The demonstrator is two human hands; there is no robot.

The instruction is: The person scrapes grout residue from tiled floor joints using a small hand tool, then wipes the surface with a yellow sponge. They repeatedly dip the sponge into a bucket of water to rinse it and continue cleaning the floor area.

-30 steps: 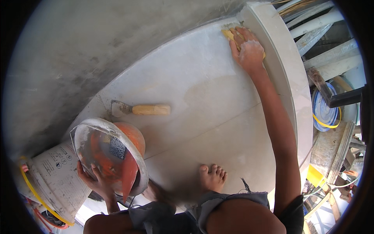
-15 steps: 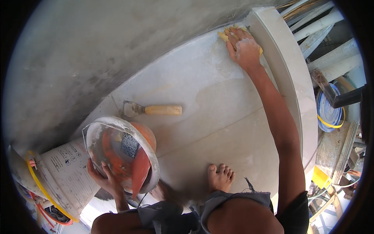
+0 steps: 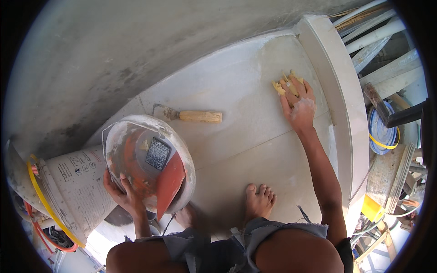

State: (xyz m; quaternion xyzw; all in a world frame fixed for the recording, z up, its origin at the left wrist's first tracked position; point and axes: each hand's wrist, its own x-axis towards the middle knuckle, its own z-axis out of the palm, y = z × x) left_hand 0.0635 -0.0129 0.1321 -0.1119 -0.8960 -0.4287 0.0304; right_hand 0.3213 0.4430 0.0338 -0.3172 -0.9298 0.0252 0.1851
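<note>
Head view: the person's bare right hand [image 3: 300, 103] reaches out over a pale grey, large-tiled floor [image 3: 236, 154], its grip clamped on a ragged yellow sponge [image 3: 278, 88], with bits of it poking out between and beyond the fingers. The sponge is on the tiles near a raised beige tiled curb [image 3: 339, 91], apart from it, on the wall side of a thin joint line. Around it the floor has darker, damp-looking patches beside a whitish smear.

The bare left hand [image 3: 126, 195] is against the near left side of a round, grey-smeared plastic bucket [image 3: 190, 166] with orange stains inside. I cannot tell whether that grip is closed around the rim or merely braced there. The bucket tilts its mouth toward the camera, showing a flat red pointed piece [image 3: 170, 184] and a dark, rectangular textured patch [image 3: 158, 154].

Just beyond the bucket, a scraper with a wooden handle [image 3: 200, 117] and a smeared metal blade lies flat, well apart from the sponge. A large whitish printed pail [image 3: 79, 179] lies tipped on its side at the left. Two bare feet stand near the bucket, and a mottled grey wall [image 3: 91, 73] borders the floor.
</note>
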